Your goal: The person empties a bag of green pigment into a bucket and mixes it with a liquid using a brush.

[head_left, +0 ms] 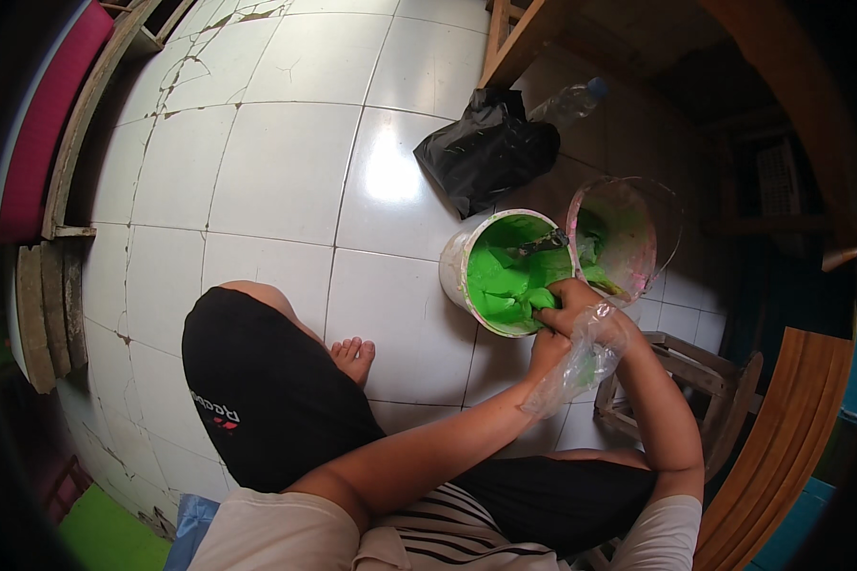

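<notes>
A white bucket (455,269) with thick bright green paste (495,276) inside stands on the floor before me. My right hand (579,303) is at its near right rim, fingers curled round a soft green lump (542,299). My left hand (549,350) is just below, close against the right one; its fingers are partly hidden. A crumpled clear plastic bag or glove (586,362), smeared with green, hangs between my wrists. A dark, green-smeared handle-like piece (543,244) rests inside the bucket near its far right wall.
A second, paint-stained bucket (638,233) with a wire handle stands right of the first. Beyond them lie a black plastic bag (490,147) and a clear bottle (571,103). A small wooden stool (676,366) is at the right. Cracked white tiles (276,181) cover the floor.
</notes>
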A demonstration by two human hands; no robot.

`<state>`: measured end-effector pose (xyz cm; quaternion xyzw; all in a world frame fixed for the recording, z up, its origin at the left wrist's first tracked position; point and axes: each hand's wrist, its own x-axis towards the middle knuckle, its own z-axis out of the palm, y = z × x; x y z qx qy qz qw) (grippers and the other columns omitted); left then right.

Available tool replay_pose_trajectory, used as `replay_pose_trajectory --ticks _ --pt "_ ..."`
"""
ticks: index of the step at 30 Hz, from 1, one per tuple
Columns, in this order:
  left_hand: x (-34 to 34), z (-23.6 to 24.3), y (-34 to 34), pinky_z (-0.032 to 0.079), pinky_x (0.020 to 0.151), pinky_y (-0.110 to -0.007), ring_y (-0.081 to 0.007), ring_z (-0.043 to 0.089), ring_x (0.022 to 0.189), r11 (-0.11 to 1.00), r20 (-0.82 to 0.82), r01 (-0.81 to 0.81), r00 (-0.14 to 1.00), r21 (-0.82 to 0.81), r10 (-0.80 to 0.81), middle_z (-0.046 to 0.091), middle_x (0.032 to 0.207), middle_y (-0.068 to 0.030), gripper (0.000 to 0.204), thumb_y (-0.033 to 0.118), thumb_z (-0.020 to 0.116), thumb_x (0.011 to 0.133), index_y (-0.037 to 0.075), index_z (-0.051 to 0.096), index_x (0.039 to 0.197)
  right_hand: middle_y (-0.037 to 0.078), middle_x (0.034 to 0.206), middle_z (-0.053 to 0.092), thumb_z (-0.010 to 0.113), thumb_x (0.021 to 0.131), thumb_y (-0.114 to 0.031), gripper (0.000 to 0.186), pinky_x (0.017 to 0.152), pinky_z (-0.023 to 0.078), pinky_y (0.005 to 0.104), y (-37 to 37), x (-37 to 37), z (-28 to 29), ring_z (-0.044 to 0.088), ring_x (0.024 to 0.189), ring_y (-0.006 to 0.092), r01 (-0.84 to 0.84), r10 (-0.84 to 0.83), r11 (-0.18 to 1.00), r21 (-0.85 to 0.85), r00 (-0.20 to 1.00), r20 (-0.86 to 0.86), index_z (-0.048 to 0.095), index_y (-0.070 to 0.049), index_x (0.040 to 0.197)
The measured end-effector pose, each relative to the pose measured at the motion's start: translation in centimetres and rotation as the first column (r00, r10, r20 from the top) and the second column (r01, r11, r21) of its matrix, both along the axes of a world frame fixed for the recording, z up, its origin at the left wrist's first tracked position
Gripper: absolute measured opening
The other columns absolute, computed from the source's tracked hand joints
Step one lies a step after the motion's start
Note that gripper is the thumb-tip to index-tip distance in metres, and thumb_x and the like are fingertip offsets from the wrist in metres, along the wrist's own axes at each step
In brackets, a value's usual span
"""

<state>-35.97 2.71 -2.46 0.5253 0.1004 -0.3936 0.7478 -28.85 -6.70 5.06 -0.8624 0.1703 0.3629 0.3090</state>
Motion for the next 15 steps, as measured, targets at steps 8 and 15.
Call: replay_pose_trajectory --ticks 8,15 --pt "0.01 -0.16 0.09 0.045 0.094 -0.033 -0.0267 0.059 0.113 1.0 0.006 -0.002 1.0 0.004 0.002 0.061 0.12 -0.0173 0.059 0.034 0.067 0.089 -0.002 0.052 0.133 0.025 0.083 0.07 0.067 0.081 -0.024 0.035 0.077 0.053 0.0408 0.37 0.11 -0.03 0.07 0.079 0.034 0.11 -0.111 0.994 -0.014 0.993 -0.041 0.071 0.006 0.097" --pt "0.05 -0.29 0.14 0.045 0.095 -0.033 -0.0274 0.058 0.114 1.0 0.011 -0.003 1.0 0.006 0.002 0.061 0.121 -0.0178 0.059 0.033 0.067 0.089 -0.002 0.051 0.133 0.028 0.085 0.069 0.062 0.083 -0.022 0.034 0.081 0.052 0.0423 0.36 -0.22 -0.22 0.069 0.082 0.0375 0.108 -0.108 0.994 -0.015 0.994 0.02 0.07 0.007 0.098"
